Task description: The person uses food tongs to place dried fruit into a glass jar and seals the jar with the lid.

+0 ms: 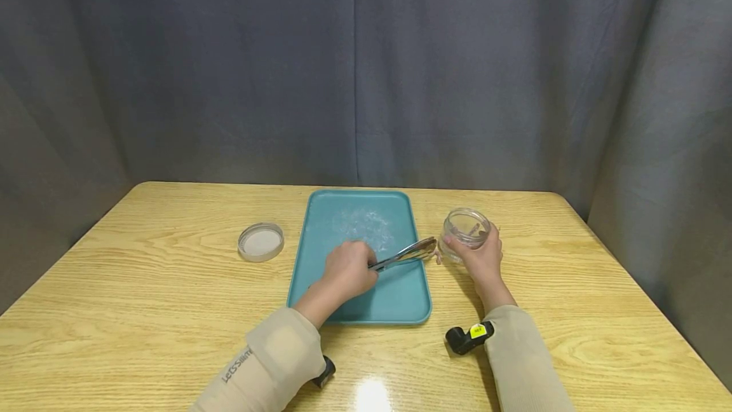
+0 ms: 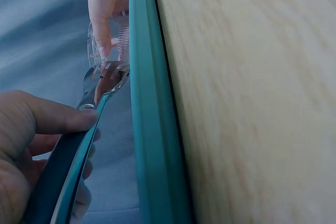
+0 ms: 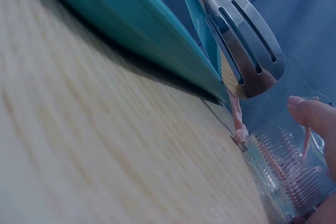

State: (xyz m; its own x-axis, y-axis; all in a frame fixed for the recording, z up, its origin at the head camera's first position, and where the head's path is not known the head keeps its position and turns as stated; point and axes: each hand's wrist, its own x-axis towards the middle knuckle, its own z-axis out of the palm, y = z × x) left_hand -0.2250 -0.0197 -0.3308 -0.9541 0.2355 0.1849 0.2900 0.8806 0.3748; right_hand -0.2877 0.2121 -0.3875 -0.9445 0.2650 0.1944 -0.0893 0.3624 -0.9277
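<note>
My left hand (image 1: 347,269) grips metal serving tongs (image 1: 403,255) with slotted ends, also seen in the left wrist view. The tongs' ends reach past the tray's right rim, close to the jar. My right hand (image 1: 480,258) holds a clear glass jar (image 3: 278,169) on the table, thumb over its rim. Inside the jar are several pinkish strips. One more pinkish twisted strip (image 3: 238,119) stands between the tray and the jar; its upper end is at the tongs' ends, its lower end near the tabletop.
The teal tray (image 1: 328,215) lies in the middle of the wooden table (image 1: 171,310), dusted with white powder. A round lid (image 1: 260,242) lies upside down left of the tray. Grey curtains (image 1: 229,81) hang behind the table and along its sides.
</note>
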